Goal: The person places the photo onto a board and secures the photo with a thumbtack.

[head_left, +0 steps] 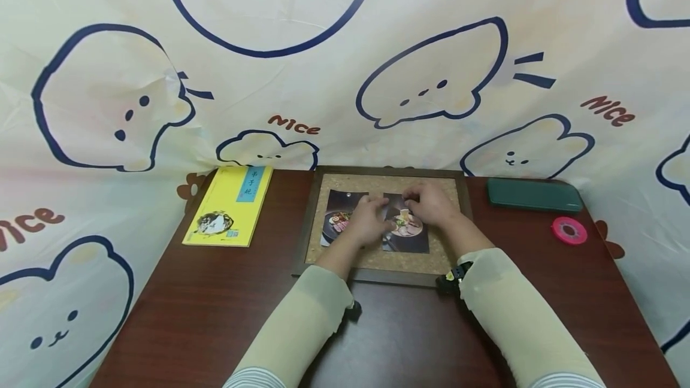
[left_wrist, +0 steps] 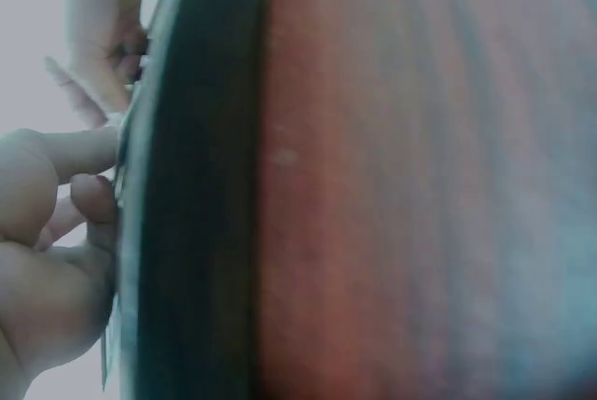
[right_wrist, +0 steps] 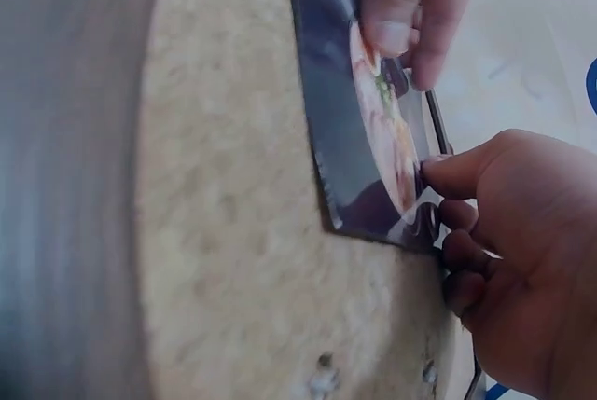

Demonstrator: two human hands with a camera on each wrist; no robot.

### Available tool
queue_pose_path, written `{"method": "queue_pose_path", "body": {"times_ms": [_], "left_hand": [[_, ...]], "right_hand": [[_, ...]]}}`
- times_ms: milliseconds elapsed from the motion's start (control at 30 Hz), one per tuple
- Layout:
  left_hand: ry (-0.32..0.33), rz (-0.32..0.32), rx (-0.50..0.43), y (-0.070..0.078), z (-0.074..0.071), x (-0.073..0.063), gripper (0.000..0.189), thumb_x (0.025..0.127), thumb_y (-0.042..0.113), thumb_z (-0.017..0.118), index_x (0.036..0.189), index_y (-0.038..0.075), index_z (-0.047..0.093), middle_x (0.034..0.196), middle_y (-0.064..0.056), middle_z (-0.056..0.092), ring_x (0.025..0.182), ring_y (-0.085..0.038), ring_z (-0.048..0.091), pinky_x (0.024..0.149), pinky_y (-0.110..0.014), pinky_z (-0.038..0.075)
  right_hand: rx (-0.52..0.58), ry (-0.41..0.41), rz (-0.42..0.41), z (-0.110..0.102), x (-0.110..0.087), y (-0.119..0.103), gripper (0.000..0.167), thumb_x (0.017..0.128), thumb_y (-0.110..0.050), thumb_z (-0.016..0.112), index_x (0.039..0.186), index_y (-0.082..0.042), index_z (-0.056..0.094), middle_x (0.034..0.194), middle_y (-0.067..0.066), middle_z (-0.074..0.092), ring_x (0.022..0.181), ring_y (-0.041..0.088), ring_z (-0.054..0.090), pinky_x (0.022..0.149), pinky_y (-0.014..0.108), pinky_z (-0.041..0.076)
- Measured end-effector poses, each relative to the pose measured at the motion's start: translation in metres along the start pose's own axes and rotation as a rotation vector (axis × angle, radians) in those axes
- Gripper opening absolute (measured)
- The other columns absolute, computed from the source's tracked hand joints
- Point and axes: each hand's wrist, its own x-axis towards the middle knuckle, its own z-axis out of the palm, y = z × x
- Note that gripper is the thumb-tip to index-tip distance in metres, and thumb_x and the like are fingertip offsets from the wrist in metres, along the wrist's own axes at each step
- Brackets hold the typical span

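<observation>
A cork board [head_left: 372, 263] in a dark frame lies on the table, with two dark food photos on it. My left hand [head_left: 369, 220] is over the gap between them, fingers extended onto the right photo [head_left: 406, 244]; its thumb and a fingertip touch the print. At that photo's upper edge, my right hand [head_left: 429, 203] pinches the corner between thumb and curled fingers [right_wrist: 460, 251]; whether a pin is there too is hidden. Beside it lies the left photo [head_left: 331, 211], partly under my left hand, with a small pale pin [head_left: 348, 194] at its top.
A yellow book [head_left: 223, 208] lies left of the board. To the right are a dark green case [head_left: 533, 194] and a round pink container [head_left: 569, 230]. Small pins [right_wrist: 324, 377] stand in the cork near the right hand. A printed cloth hangs behind the table.
</observation>
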Motion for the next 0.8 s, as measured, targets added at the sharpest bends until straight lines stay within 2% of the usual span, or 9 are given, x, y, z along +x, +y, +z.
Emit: {"method": "queue_pose_path", "body": {"times_ms": [167, 300, 433, 533, 700, 800], "left_hand": [[-0.019, -0.003, -0.073, 0.000, -0.005, -0.002, 0.071, 0.091, 0.026, 0.081, 0.154, 0.017, 0.050, 0.159, -0.016, 0.038, 0.137, -0.037, 0.049, 0.108, -0.053, 0.045], [0.012, 0.014, -0.117, -0.003, -0.007, -0.004, 0.074, 0.091, 0.022, 0.081, 0.156, 0.016, 0.047, 0.151, -0.014, 0.047, 0.130, -0.034, 0.054, 0.106, -0.049, 0.047], [0.042, 0.031, -0.173, -0.006, -0.009, -0.005, 0.074, 0.089, 0.016, 0.081, 0.156, 0.015, 0.047, 0.144, -0.012, 0.052, 0.123, -0.030, 0.059, 0.102, -0.044, 0.050], [0.049, 0.046, -0.173, -0.008, -0.011, -0.006, 0.074, 0.089, 0.015, 0.081, 0.155, 0.015, 0.048, 0.141, -0.010, 0.054, 0.119, -0.027, 0.060, 0.099, -0.042, 0.052], [0.036, 0.083, -0.150, -0.011, -0.014, -0.012, 0.073, 0.089, 0.012, 0.081, 0.154, 0.012, 0.048, 0.137, -0.010, 0.056, 0.100, -0.024, 0.062, 0.083, -0.037, 0.056], [0.019, 0.110, -0.158, -0.010, -0.017, -0.017, 0.073, 0.090, 0.010, 0.080, 0.155, 0.012, 0.048, 0.135, -0.009, 0.055, 0.095, -0.021, 0.062, 0.078, -0.034, 0.056]], "right_hand": [[0.004, 0.027, -0.034, 0.003, -0.007, 0.007, 0.029, 0.100, -0.018, 0.066, 0.127, -0.008, 0.072, 0.111, 0.010, 0.067, 0.102, 0.028, 0.062, 0.089, 0.048, 0.051], [0.016, 0.061, -0.054, 0.002, -0.014, 0.011, 0.029, 0.099, -0.019, 0.067, 0.125, -0.007, 0.072, 0.104, 0.009, 0.069, 0.096, 0.027, 0.061, 0.083, 0.047, 0.049], [0.036, 0.072, -0.061, 0.000, -0.020, 0.012, 0.030, 0.099, -0.021, 0.067, 0.124, -0.005, 0.073, 0.104, 0.009, 0.068, 0.095, 0.027, 0.059, 0.081, 0.046, 0.048], [0.043, 0.074, -0.051, 0.000, -0.025, 0.012, 0.030, 0.098, -0.020, 0.067, 0.124, -0.005, 0.073, 0.104, 0.009, 0.067, 0.093, 0.026, 0.058, 0.079, 0.044, 0.049], [0.051, 0.084, -0.053, -0.001, -0.035, 0.011, 0.029, 0.099, -0.018, 0.066, 0.124, -0.004, 0.073, 0.099, 0.007, 0.065, 0.087, 0.023, 0.057, 0.075, 0.040, 0.048], [0.058, 0.103, -0.067, -0.003, -0.040, 0.012, 0.028, 0.098, -0.015, 0.066, 0.123, -0.003, 0.072, 0.097, 0.006, 0.065, 0.085, 0.022, 0.058, 0.073, 0.038, 0.048]]}}
